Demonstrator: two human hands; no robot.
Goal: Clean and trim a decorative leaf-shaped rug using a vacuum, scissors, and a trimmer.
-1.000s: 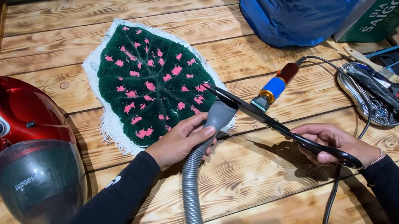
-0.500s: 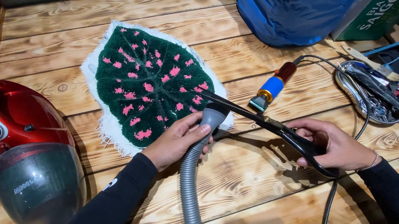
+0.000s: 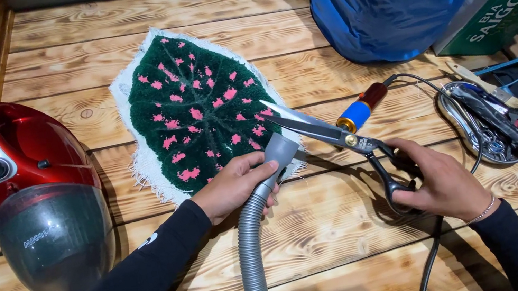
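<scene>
Leaf-shaped tufted rug (image 3: 197, 110) lies flat right of the red vacuum (image 3: 43, 195); left hand (image 3: 234, 186) grips hose nozzle (image 3: 281, 152) at its lower edge, right hand (image 3: 440, 182) holds scissors (image 3: 330, 132), blades slightly parted there; trimming under way, next needing blade alignment with pile

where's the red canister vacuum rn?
Head view, far left: the red canister vacuum sits on the wooden table, left of the green leaf-shaped rug.
</scene>
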